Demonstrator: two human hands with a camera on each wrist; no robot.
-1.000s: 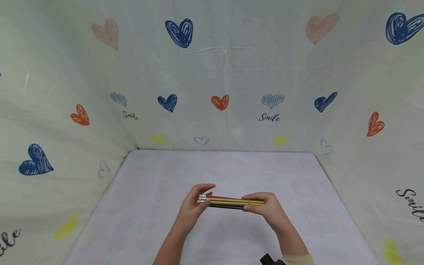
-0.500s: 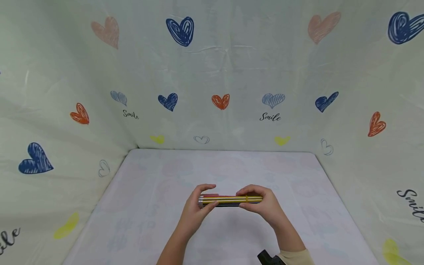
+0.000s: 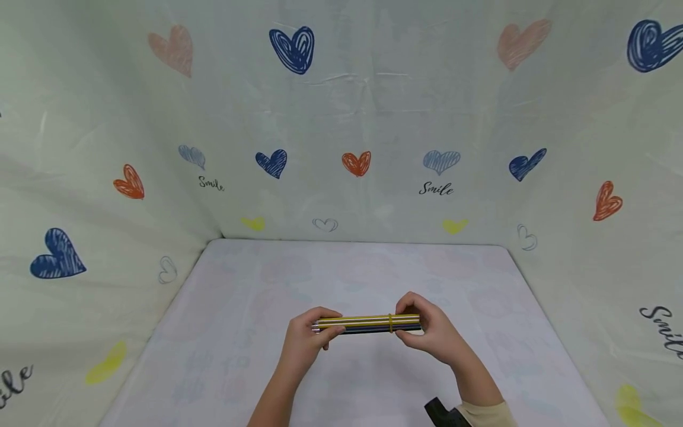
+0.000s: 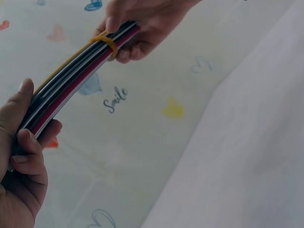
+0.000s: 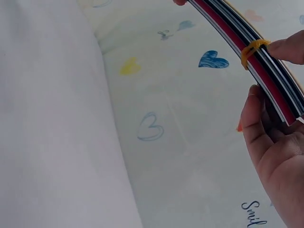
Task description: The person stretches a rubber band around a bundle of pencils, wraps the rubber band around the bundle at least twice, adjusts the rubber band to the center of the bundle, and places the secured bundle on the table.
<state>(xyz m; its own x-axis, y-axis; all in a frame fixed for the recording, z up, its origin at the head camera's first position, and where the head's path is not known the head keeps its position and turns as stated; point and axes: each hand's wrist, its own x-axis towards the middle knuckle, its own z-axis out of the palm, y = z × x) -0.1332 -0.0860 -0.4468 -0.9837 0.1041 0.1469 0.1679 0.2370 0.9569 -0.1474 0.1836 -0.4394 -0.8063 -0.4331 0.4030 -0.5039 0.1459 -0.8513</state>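
A bundle of pencils (image 3: 363,323), striped yellow, black and white, is held level above the table by both hands. Red and dark pencils show on its other side in the left wrist view. Round the bundle, towards its right end, runs a yellow rubber band (image 3: 391,323). My left hand (image 3: 305,339) grips the left end, thumb on the near side, fingers around the far side. At the other end, my right hand (image 3: 434,330) pinches the bundle beside the band. Its thumb (image 5: 287,50) touches the band's edge in the right wrist view, with fingers under the bundle.
A white-covered table (image 3: 347,273) lies beneath the hands. Pale curtains (image 3: 384,118) printed with hearts and "Smile" stand behind it and along both sides. A black device (image 3: 445,412) sits at the right wrist, by a beige sleeve (image 3: 488,413).
The bundle has shifted slightly left and turned, so its red pencil no longer shows in the head view. My left fingers have closed onto it; my right fingers have moved back towards its right end.
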